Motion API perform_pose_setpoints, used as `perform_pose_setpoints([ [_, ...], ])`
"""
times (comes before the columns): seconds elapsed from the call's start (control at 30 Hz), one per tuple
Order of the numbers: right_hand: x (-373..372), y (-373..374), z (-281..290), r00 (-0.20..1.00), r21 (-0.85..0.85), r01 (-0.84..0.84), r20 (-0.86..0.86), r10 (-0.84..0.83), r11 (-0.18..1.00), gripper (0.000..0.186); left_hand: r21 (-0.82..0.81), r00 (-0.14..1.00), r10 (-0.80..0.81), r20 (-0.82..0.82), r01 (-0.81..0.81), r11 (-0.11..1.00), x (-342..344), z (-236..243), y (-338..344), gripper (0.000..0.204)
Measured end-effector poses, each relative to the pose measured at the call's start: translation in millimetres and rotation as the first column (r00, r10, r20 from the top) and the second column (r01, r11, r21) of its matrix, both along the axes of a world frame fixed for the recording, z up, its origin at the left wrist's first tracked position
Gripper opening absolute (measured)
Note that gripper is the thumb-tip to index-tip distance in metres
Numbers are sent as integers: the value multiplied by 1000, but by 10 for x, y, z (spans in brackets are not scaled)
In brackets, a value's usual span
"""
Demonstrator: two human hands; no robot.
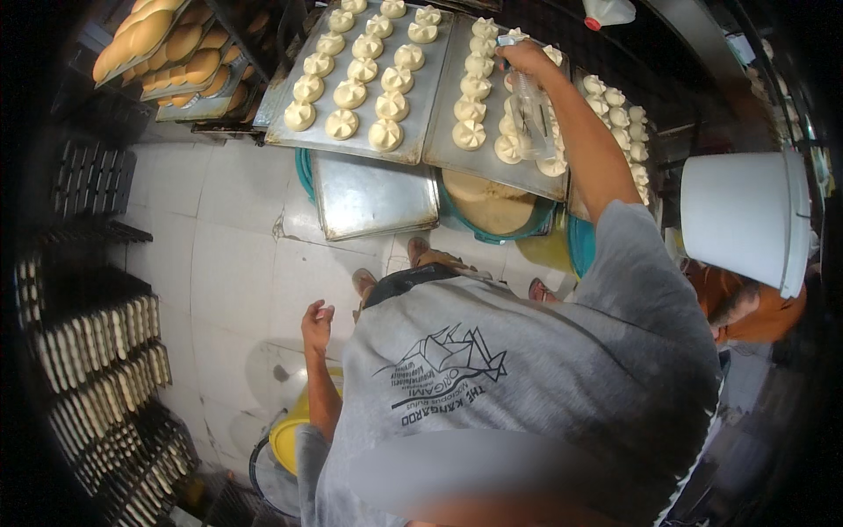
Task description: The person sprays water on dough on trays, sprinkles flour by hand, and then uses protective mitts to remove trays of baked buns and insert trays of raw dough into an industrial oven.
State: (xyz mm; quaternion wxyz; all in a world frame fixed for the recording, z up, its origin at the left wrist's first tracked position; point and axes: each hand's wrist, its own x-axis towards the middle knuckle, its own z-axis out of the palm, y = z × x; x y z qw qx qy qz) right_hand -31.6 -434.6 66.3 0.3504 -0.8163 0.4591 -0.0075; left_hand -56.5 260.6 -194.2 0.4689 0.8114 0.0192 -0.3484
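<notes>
My right hand [524,58] is wrapped round the neck of a see-through spray bottle [532,119] with a pale blue nozzle. The bottle hangs over the middle baking tray [448,145], hiding some of the dough pieces [470,134] there. These are round, pale and cut on top into petal shapes, set in rows. To the left, another tray [320,138] carries more of the same dough pieces [349,94]. My left hand [317,327] hangs low beside my body above the tiled floor, its fingers loosely bent and apart, with nothing in it.
Under the trays stand stacked bare trays [376,198] and a teal tub of brown crumbly stuff [488,207]. A rack of browned loaves [145,39] rises at upper left, and racks of long dough pieces [101,338] at left. A white bucket [746,211] and another person's arm [736,309] are at right.
</notes>
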Motion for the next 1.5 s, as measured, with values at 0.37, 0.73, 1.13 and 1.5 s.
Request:
perform_pose_setpoints([
  [0.37,-368,-971,-103,995,-134,2,-100,-15,991,27,-17,997,45,-65,-46,999,-355,10,-359,41],
  [0.73,-982,-107,94,996,-111,31,-81,-40,993,40,-71,993,-117,29,119,990,183,217,-443,43],
  [1.13,-1546,968,134,992,-44,126,-5,-126,991,37,-60,992,-114,-54,111,992,-67,-72,288,45],
  [1.5,-2074,1919,57,986,-30,165,25,-164,986,37,-24,979,-182,-96,180,983,-170,-221,799,46],
])
